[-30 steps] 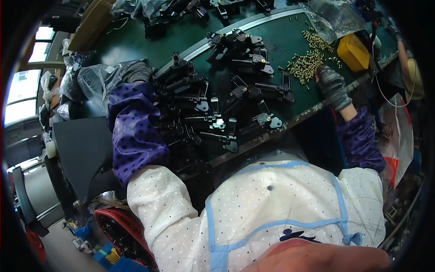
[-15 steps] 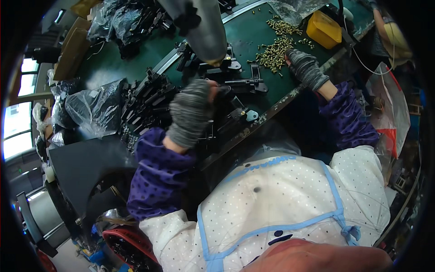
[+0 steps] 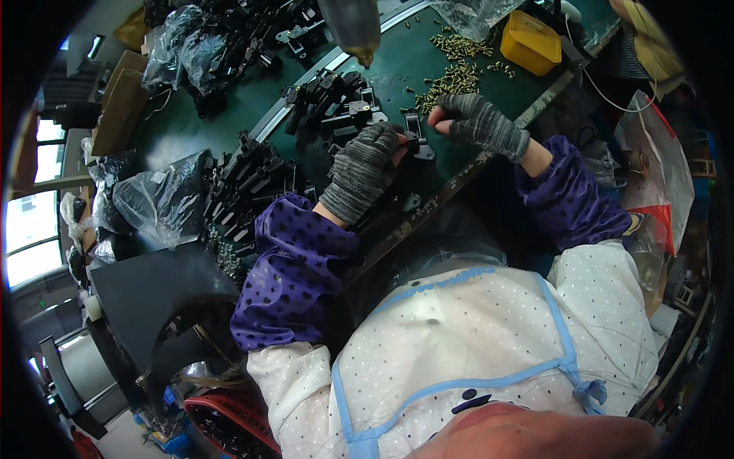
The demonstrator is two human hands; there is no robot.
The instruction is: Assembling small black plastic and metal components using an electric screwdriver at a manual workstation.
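My left hand [image 3: 363, 172], in a grey knitted fingerless glove, is closed on a black bracket [image 3: 417, 143] at the bench's near side. Most of the bracket is hidden under the hand; its far end with a flat tab shows past the fingertips. My right hand [image 3: 485, 126], gloved alike, is just right of that end, thumb and fingertips pinched together. Whatever it pinches is too small to make out. Small brass-coloured screw-like pieces [image 3: 451, 83] lie in a loose pile beyond the right hand. Several black assemblies [image 3: 325, 99] lie beyond my left hand.
Above the bench hangs a grey cylindrical tool [image 3: 353, 27] with a brass-coloured tip. A yellow plastic box [image 3: 530, 43] stands at the far right. More black parts [image 3: 248, 183] and a plastic-wrapped bundle [image 3: 162, 191] lie left. A metal rail [image 3: 306, 80] crosses the green bench top.
My right hand has come left and nearer, from the brass pile to the bracket's end. My left hand has shifted right along the bracket. The hanging tool appears higher in view.
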